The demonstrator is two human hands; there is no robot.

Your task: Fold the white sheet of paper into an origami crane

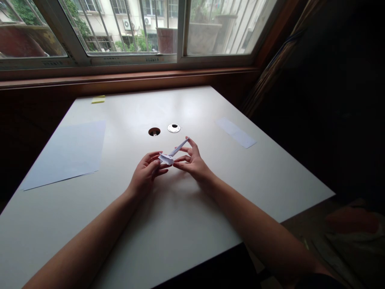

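Evidently, mid-frame just above the table (180,224), the left hand (147,170) pinched the thick end of the folded paper (173,154) while the right hand (192,160) nipped its long tip, a shaping probably best done with light, steady pressure.

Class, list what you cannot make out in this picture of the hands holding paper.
Head view:
1. folded paper: too small to read its folds; fingers cover its base.
2. left hand: grip too small to tell which fingers pinch.
3. yellow item by the far edge: too small to identify.
4. floor at right: dark and blurred.
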